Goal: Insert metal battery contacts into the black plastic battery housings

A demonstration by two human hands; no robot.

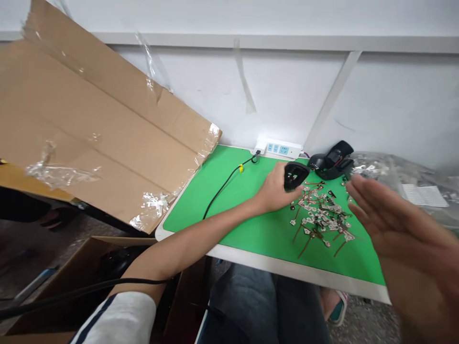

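Note:
My left hand (274, 191) is closed round a black plastic housing (296, 176), a hollow rounded shell whose open side shows small light parts inside. It is held above the green mat (247, 229). My right hand (405, 229), close to the camera, has its fingers stretched out and holds nothing. Between the hands lies a loose pile of small metal contact pieces (322, 215), several with thin red wires. Beyond them, more black housings (332, 160) rest against each other near the wall.
A white power strip (281, 149) sits at the wall, with a black cable (225, 184) plugged in. A big taped cardboard sheet (107, 114) leans at the left. Clear plastic bags (390, 167) lie at the right. An open carton (96, 258) stands below the table's left edge.

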